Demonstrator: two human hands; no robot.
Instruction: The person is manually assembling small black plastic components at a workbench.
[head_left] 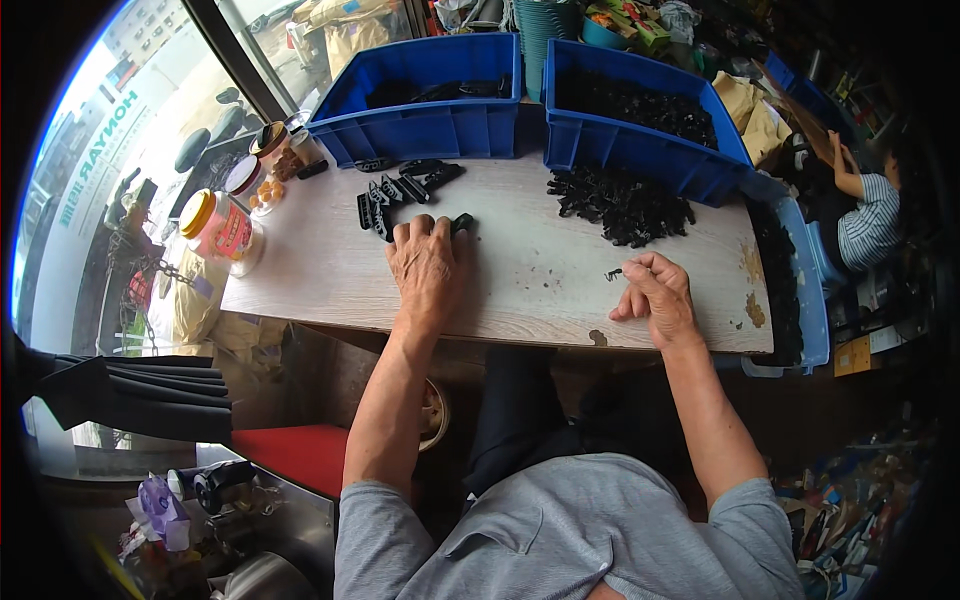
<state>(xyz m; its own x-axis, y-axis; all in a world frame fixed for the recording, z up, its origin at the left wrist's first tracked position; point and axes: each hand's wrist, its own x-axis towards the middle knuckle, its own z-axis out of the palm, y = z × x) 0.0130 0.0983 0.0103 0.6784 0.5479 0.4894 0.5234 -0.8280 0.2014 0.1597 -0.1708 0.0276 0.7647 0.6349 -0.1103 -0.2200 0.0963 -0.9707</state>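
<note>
Pale tabletop point(520, 250) spans mid-frame on my feed. Right of centre, a small black part point(614, 274) is pinched by the right hand point(655, 298), thumb to finger, probably because it is so slight; a black pile point(625, 208) lies above, likely for easy reach. Well apart, left of centre, the left hand point(424, 265) arches palm-down at a black piece point(462, 222); whether it grips, I cannot tell.

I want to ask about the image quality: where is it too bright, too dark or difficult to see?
Head view throughout: daylight washes out much of the window at left; the fisheye rim blackens the corners; the pile of black parts merges into one dark mass; the black part in the right hand is too tiny to identify.
</note>
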